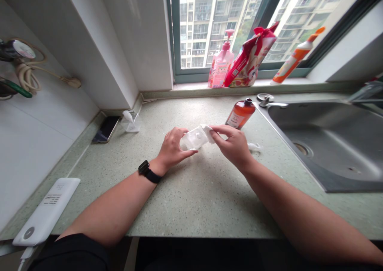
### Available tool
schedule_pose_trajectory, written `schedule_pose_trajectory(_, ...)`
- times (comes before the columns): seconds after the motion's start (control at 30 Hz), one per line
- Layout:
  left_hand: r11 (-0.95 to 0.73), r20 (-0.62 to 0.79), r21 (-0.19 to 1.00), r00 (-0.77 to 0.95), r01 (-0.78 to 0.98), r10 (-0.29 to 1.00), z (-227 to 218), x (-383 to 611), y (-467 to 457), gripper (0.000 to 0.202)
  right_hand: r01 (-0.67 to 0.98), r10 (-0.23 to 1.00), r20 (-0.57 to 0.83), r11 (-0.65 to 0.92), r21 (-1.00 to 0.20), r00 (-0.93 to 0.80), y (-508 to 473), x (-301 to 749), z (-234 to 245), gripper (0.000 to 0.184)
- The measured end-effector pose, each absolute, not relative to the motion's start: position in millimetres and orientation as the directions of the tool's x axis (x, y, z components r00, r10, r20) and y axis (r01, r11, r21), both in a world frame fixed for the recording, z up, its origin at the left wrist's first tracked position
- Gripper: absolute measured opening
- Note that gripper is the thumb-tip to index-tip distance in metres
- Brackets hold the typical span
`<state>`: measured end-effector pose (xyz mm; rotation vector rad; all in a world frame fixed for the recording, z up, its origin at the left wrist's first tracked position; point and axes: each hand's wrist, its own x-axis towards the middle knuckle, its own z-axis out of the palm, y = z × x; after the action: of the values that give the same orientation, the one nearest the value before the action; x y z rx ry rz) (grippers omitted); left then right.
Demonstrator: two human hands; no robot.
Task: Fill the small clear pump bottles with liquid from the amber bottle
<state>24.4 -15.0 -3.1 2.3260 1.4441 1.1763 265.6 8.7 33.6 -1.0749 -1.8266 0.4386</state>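
Above the counter, my left hand is closed around a clear, square-sided plastic container, which is tilted on its side. The fingers and thumb of my right hand pinch a white, thin piece like tissue or cloth against the container's right end. Whether that piece reaches inside the container I cannot tell. Just behind my right hand stands an amber bottle with a pale label and an uncapped neck. A clear pump top lies beside my right wrist, partly hidden by it.
A steel sink is set in the counter at right. At left are a phone, a small clear container with a white top and a white power bank with a cable. Several cleaning-product packs line the window sill.
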Motion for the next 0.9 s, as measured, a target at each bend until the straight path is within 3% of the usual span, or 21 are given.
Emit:
schedule_pose_trajectory(0.1,-0.531,0.537,0.497,0.237,0.686,0.81,-3,24,-15,0.066,0.522,0.763,0.583,0.629,-0.576,-0.278,7,264,36,0.022)
schedule_pose_trajectory(0.17,-0.534,0.536,0.496,0.242,0.684,0.809,-3,24,-15,0.066,0.504,0.764,0.57,0.636,-0.585,-0.302,6,264,37,0.021)
schedule_pose_trajectory(0.37,-0.478,0.497,0.561,0.186,0.676,0.848,-5,24,-12,0.064,0.316,0.893,0.405,0.449,-0.836,-0.197,13,271,38,0.025)
schedule_pose_trajectory(0.47,-0.44,0.469,0.603,0.15,0.665,0.87,-7,23,-10,0.063,0.178,0.895,0.25,0.332,-0.926,-0.368,15,272,39,0.031)
schedule_pose_trajectory(0.57,-0.417,0.449,0.63,0.131,0.655,0.884,-8,22,-8,0.06,0.185,0.793,0.075,0.231,-0.955,-0.604,11,270,37,0.029)
schedule_pose_trajectory(0.67,-0.413,0.444,0.641,0.125,0.647,0.887,-9,21,-6,0.06,0.348,0.704,-0.039,0.302,-0.887,-0.709,4,265,32,0.021)
schedule_pose_trajectory(0.73,-0.413,0.441,0.642,0.13,0.645,0.888,-9,20,-6,0.061,0.476,0.696,-0.053,0.431,-0.767,-0.716,0,262,28,0.018)
schedule_pose_trajectory(0.83,-0.413,0.437,0.642,0.134,0.646,0.889,-10,19,-5,0.06,0.64,0.767,0.074,0.58,-0.505,-0.637,-1,262,27,0.022)
schedule_pose_trajectory(0.9,-0.407,0.429,0.652,0.131,0.64,0.894,-10,19,-4,0.062,0.687,0.791,0.1,0.58,-0.438,-0.604,3,266,32,0.018)
